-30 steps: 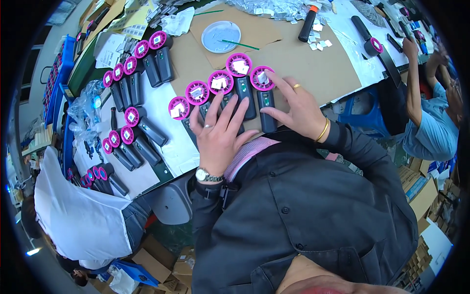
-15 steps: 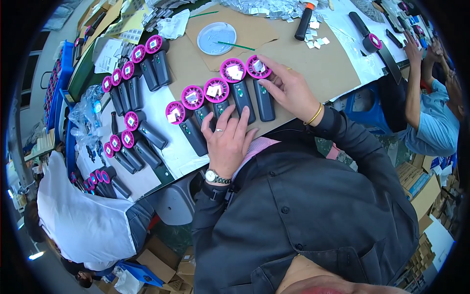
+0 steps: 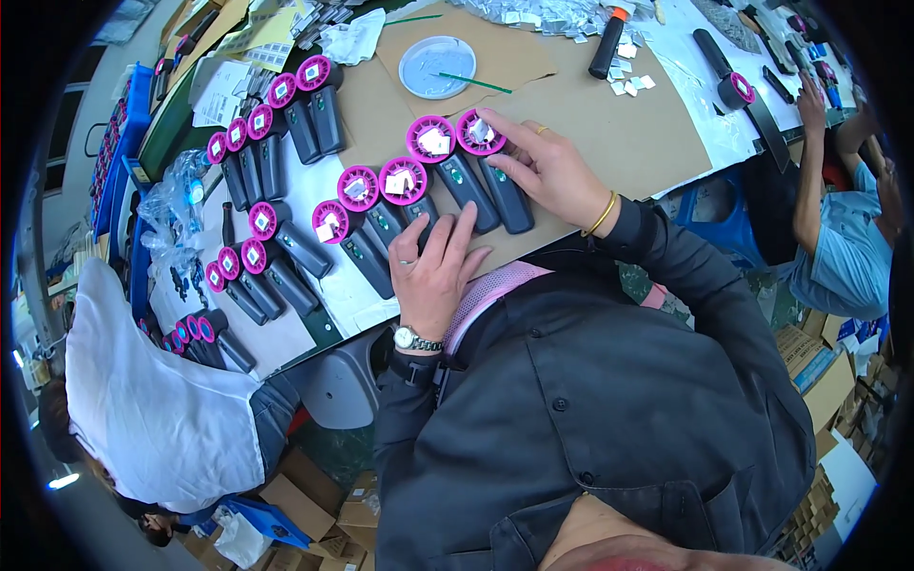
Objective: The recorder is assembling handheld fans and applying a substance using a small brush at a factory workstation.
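Note:
Several dark-handled devices with round magenta heads stand in a slanting row before me on the table, small white squares on their heads. My right hand (image 3: 552,171) holds the rightmost magenta-headed device (image 3: 509,198), fingers at its head's rim and thumb near the top of the handle. Just left of it, another such device (image 3: 470,195) lies close alongside. My left hand (image 3: 433,276) has its fingers spread over the lower handles of the middle devices, fingertips touching them. The leftmost device (image 3: 367,262) of the row lies beside that hand.
More magenta-headed devices (image 3: 314,124) lie in groups at the left. Beyond the row are brown cardboard (image 3: 609,133), a round white dish (image 3: 424,81) with a green stick, and an orange-and-black tool (image 3: 606,48) near loose white squares. Other people sit at both sides.
The row of devices has slid left across the table, with both my hands moving along. The rightmost handle leans more now. The whole view has also shifted slightly.

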`<state>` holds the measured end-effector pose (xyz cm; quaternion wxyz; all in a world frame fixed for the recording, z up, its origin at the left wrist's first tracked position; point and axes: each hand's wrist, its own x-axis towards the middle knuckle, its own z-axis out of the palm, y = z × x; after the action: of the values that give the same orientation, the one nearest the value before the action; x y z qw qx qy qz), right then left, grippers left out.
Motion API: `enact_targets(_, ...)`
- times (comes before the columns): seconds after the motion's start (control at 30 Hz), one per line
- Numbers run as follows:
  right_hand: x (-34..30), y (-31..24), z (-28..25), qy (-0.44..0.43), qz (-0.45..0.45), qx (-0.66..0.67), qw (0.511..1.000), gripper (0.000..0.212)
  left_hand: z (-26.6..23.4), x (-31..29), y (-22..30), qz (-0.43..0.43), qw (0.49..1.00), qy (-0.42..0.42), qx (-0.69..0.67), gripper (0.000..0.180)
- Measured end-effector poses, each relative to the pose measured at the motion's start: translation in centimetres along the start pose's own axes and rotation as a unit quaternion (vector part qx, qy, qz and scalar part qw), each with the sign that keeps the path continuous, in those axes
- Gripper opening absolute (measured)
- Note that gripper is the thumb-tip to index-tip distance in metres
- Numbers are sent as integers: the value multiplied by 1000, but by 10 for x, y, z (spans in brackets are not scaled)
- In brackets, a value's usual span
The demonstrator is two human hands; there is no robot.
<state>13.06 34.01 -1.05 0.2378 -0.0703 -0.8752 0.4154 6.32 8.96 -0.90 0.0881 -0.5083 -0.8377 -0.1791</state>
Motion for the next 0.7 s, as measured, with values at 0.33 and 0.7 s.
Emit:
enact_targets(0.33,-6,-16,-6,-26,114,65,991,76,-13,32,11,-12,1000,2,21,77)
enact_targets(0.7,-3,-10,9,-47,103,85,990,81,4,13,-3,3,1000,20,6,72)
